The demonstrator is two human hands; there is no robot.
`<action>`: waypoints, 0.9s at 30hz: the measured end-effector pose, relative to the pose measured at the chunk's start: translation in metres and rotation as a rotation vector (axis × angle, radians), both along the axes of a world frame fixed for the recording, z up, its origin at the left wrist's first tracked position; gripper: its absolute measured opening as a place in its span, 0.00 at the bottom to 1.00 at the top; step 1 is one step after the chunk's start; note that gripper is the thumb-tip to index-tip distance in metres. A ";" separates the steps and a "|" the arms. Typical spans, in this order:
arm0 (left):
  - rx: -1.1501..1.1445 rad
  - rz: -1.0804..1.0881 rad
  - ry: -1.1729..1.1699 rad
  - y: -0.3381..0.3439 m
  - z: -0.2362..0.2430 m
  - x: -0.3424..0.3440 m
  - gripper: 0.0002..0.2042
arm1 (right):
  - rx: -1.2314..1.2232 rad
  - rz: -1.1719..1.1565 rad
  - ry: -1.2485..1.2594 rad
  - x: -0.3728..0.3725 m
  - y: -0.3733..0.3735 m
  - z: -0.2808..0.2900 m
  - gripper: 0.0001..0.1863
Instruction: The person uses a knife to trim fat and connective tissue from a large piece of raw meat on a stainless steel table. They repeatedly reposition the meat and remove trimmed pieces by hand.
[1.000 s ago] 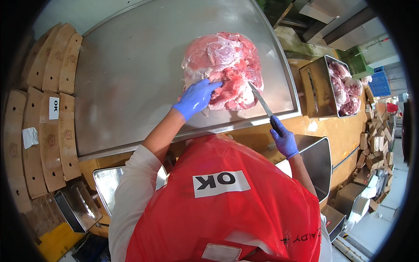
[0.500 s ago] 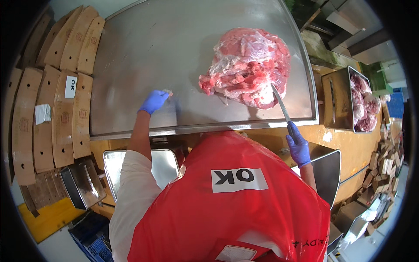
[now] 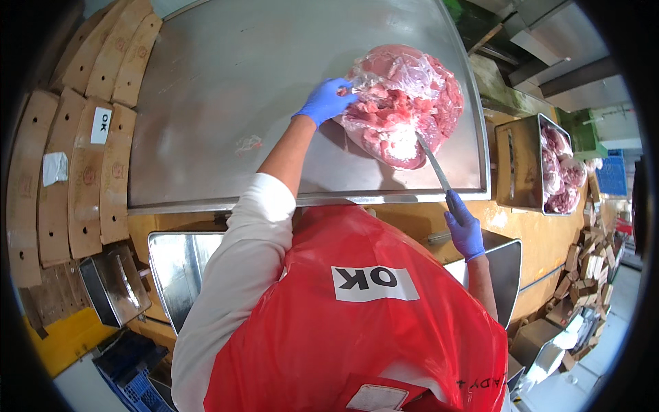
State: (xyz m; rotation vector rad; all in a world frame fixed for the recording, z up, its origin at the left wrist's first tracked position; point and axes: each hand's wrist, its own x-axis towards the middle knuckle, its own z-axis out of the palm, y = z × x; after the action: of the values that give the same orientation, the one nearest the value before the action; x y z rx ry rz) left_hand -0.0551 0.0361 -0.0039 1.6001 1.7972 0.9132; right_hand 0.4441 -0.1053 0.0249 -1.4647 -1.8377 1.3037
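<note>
A large slab of raw red meat [image 3: 391,75], with white fat and membrane, lies toward the right of the steel work table [image 3: 213,89]. My left hand [image 3: 327,99], in a blue glove, pinches the meat's upper left edge with curled fingers. My right hand [image 3: 464,225], also gloved, is closed round the handle of a long knife [image 3: 436,165], whose blade reaches into the pale fatty lower part of the meat. A small pale scrap [image 3: 248,143] rests on the table left of the meat.
Stacked cardboard pieces [image 3: 82,185] line the left side. A steel bin of meat chunks [image 3: 511,165] stands at the right. Steel bins [image 3: 501,288] and a tray [image 3: 165,268] sit below the table edge. A blue crate [image 3: 137,381] is at lower left, with piled boxes [image 3: 587,285] at far right.
My left hand left the meat, set a small scrap down at the table's left, and is back on the meat. The meat appears turned slightly; my right hand keeps the knife at it.
</note>
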 end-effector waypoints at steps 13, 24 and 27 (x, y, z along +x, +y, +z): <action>0.059 0.096 -0.055 -0.078 -0.018 0.025 0.08 | 0.111 -0.045 -0.291 -0.018 -0.007 0.136 0.31; -0.263 0.013 -0.248 -0.125 0.004 0.063 0.14 | 0.155 0.339 -0.576 -0.116 -0.007 0.201 0.26; -0.329 -0.040 -0.248 -0.133 0.005 0.069 0.16 | 0.121 0.294 -0.633 -0.107 -0.014 0.196 0.25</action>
State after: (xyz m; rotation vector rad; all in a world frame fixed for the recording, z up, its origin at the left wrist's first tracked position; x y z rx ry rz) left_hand 0.0138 -0.0965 0.0015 1.2544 1.6368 0.7181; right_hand 0.3370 -0.1193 0.2208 -1.7164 -2.5630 0.8711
